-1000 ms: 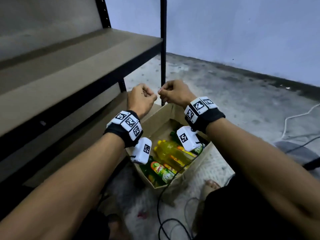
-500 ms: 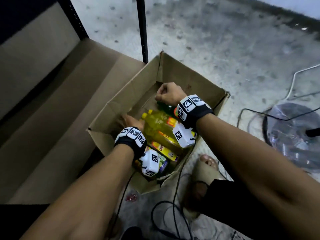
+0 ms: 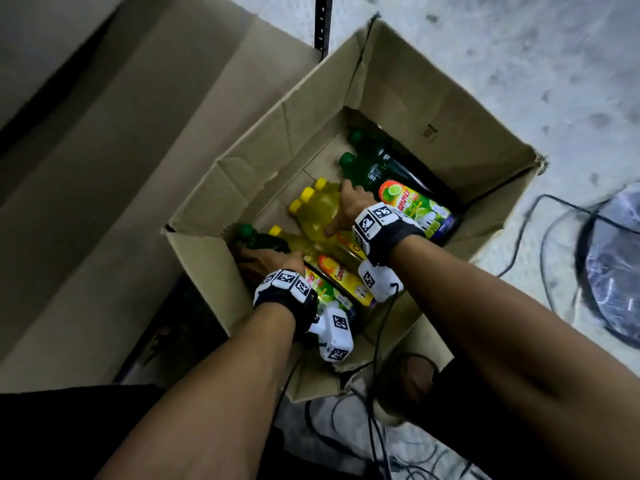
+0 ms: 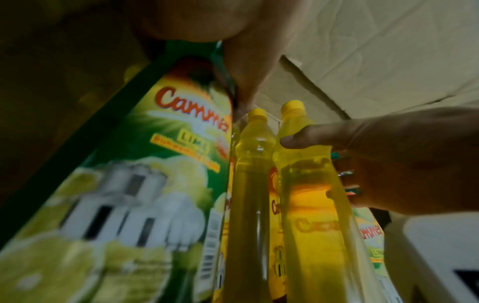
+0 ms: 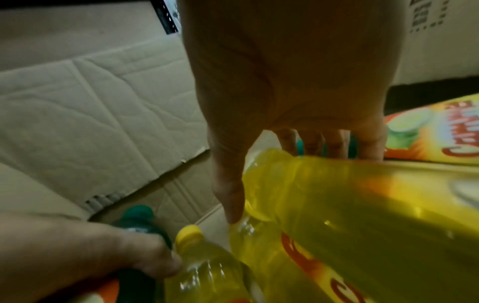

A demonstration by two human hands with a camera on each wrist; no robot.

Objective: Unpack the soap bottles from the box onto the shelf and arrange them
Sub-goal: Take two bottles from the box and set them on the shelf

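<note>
Evidently barely begun: every visible soap bottle lies in the cardboard box [image 3: 408, 98], the left hand [image 3: 266, 263] curling fingers round a green bottle [image 3: 256, 239], the right hand [image 3: 349, 206] clasping a yellow bottle [image 3: 318, 209], nothing visible on the shelf [image 3: 114, 168].

Both forearms are bare. Each wrist wears a black band [image 3: 287, 299] topped with white blocks printed with black square fiducial markers. A white camera housing [image 3: 334, 336] carrying the same markers hangs under the left wrist, another [image 3: 375, 280] under the right, each trailing a thin black cable [image 3: 379, 341]. Dark clothing covers the lap.
</note>
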